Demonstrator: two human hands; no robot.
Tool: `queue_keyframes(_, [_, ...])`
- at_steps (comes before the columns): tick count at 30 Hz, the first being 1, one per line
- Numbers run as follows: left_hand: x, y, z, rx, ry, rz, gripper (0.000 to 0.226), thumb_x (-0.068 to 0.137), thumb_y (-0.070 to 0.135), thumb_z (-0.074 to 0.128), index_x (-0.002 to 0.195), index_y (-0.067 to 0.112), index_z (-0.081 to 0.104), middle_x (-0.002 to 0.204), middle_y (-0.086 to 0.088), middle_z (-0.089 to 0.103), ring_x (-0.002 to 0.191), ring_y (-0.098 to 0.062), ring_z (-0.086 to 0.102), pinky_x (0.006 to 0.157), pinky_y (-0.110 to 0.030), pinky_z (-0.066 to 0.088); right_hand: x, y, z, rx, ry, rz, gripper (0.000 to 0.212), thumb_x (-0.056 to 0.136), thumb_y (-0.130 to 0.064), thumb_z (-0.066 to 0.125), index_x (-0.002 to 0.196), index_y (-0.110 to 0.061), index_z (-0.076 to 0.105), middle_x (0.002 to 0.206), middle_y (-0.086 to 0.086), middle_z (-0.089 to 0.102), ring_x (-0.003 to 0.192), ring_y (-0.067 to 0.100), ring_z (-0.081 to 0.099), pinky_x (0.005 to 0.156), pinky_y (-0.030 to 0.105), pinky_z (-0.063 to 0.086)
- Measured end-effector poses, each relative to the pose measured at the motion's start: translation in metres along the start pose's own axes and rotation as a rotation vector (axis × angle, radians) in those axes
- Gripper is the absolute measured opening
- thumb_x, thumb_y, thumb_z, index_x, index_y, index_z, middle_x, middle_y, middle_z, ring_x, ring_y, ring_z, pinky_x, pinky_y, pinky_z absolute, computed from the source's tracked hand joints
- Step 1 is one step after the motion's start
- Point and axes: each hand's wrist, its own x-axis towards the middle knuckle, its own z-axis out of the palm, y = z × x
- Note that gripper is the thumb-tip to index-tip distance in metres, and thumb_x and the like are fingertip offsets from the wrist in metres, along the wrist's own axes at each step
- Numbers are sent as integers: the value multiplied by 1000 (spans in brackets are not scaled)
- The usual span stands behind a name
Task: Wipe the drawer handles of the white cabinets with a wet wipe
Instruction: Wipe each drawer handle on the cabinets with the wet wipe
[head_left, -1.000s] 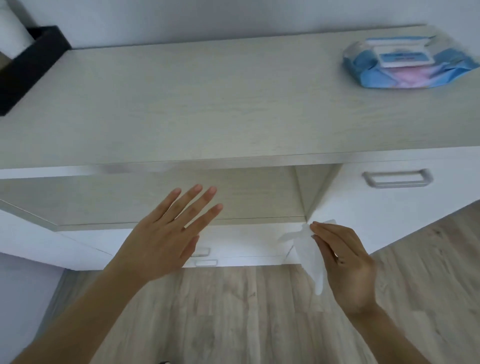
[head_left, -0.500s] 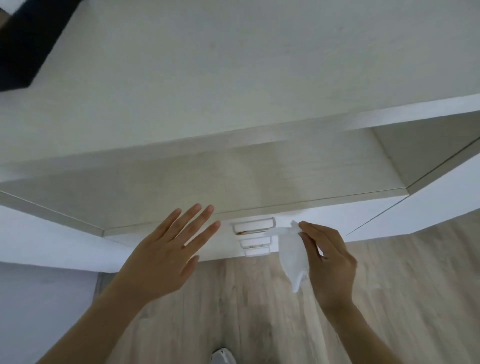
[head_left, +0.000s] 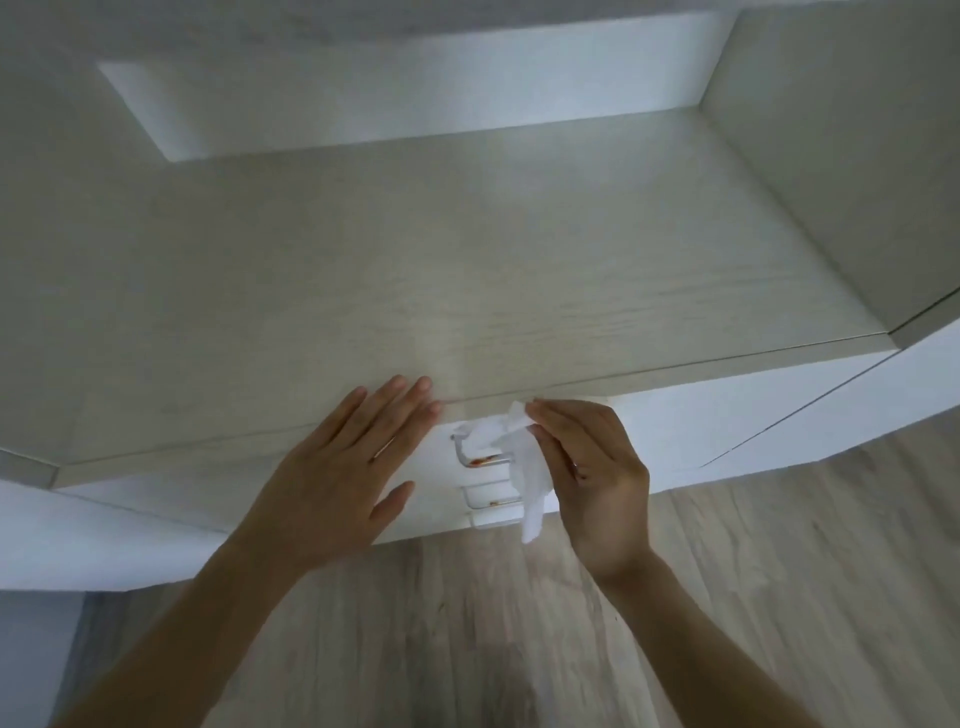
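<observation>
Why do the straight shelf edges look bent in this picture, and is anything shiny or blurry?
In the head view the wide-angle lens bows the shelf edge and stretches the corners; the light is dim and greyish; the top drawer handle shows small orange glints; the wet wipe in the right hand looks soft, and the left hand is fairly sharp.
</observation>
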Motion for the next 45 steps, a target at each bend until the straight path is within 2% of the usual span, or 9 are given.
queue_keyframes(6, [-1,-4,29,33,195,23,65,95,38,39,150,7,21,156,-11,22,144,-25,22,117,-42,20,-29,14,22,-39,9,-88,17,86,-5,59,96,-3,72,85,10,68,82,20,57,71,29,50])
queue_keyframes(11, [-1,-6,37,96,298,50,66,96,39,40,149,5,24,156,-12,22,144,-25,22,117,-42,19,-36,15,25,72,58,-206,16,92,-6,56,98,0,70,90,10,70,86,20,61,78,23,50])
queue_keyframes(16, [-1,-8,39,112,340,70,65,97,39,37,149,5,22,155,-12,20,143,-25,21,118,-41,18,-41,15,39,19,58,-299,14,89,-7,61,93,0,72,94,9,71,89,22,63,76,31,54])
queue_keyframes(19, [0,-9,41,124,360,78,64,97,40,36,149,4,22,155,-13,22,143,-25,22,116,-42,21,-42,16,42,-40,47,-337,22,90,-21,63,90,-2,74,95,8,71,90,24,65,77,35,54])
queue_keyframes(22, [0,-10,41,137,381,89,64,98,41,35,148,3,25,154,-14,24,143,-26,24,116,-43,22,-41,12,40,0,37,-285,29,89,-31,62,85,-5,75,93,6,71,89,21,63,78,33,53])
queue_keyframes(26, [1,-11,43,162,408,84,64,97,41,37,149,3,26,154,-14,26,143,-27,25,116,-43,22,-34,4,43,30,46,-168,29,78,-37,69,76,-9,73,84,2,69,84,14,58,72,27,51])
queue_keyframes(34, [2,-10,47,163,451,79,65,97,43,36,149,5,27,155,-12,26,143,-26,25,117,-42,21,-38,9,61,-40,134,-219,23,79,-27,70,71,-6,66,76,4,64,77,16,52,65,32,48])
queue_keyframes(38, [2,-11,46,174,444,94,65,97,44,35,149,4,28,155,-12,25,143,-27,26,117,-42,21,-40,9,69,-83,150,-341,17,82,-15,71,72,-3,69,77,8,68,75,22,60,66,33,51])
queue_keyframes(45, [2,-9,46,174,442,95,66,97,46,34,147,4,31,154,-13,28,142,-27,27,116,-42,21,-43,15,67,-103,145,-453,6,83,-6,71,83,-1,74,88,9,72,88,23,67,76,34,55])
